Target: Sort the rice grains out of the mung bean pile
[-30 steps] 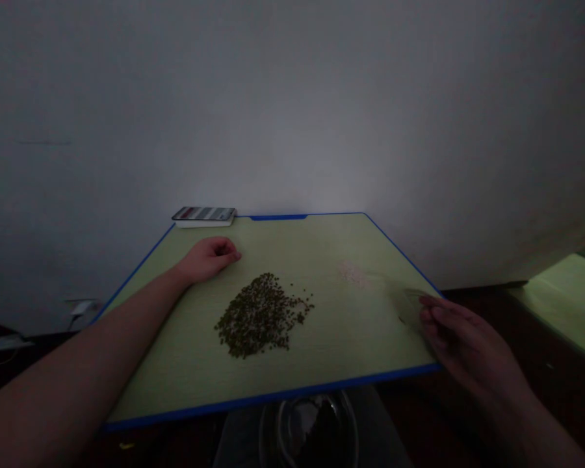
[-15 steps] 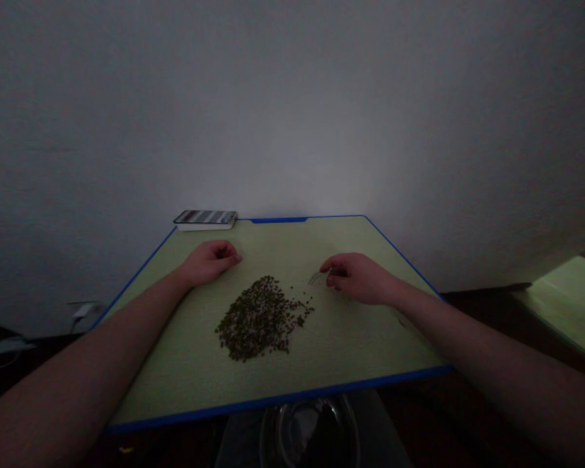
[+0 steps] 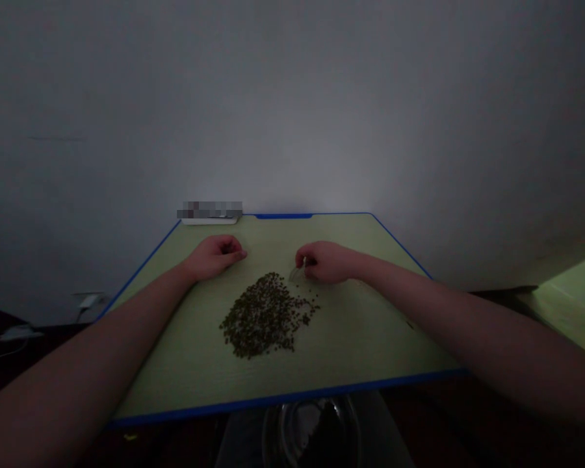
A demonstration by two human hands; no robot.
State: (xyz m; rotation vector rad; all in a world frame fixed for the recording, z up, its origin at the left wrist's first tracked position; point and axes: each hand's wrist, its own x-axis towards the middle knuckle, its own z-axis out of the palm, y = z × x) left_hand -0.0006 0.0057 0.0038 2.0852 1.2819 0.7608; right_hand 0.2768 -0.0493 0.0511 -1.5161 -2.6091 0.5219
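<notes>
A loose pile of small dark seeds or beans (image 3: 258,318) lies on the pale green tabletop, with stray ones at its right side. My right hand (image 3: 326,262) is closed on thin metal tweezers (image 3: 294,272), whose two tips point down and left near the pile's upper right edge. The tips look empty, though this is hard to make out in the dim light. My left hand (image 3: 214,257) rests on the table beyond the pile's upper left, its fingers curled in and thumb near the index finger, with nothing visible in it.
A white box (image 3: 209,221) stands at the far left corner, its top blurred out. The table's blue edge (image 3: 292,398) runs in front of a shiny metal bowl (image 3: 277,429) at the lap. A plug and cable (image 3: 88,301) hang at left. A wall rises behind.
My right hand has moved left with the tweezers, closer to the top of the pile. The left hand stays at about the same place on the table. The camera view has shifted slightly.
</notes>
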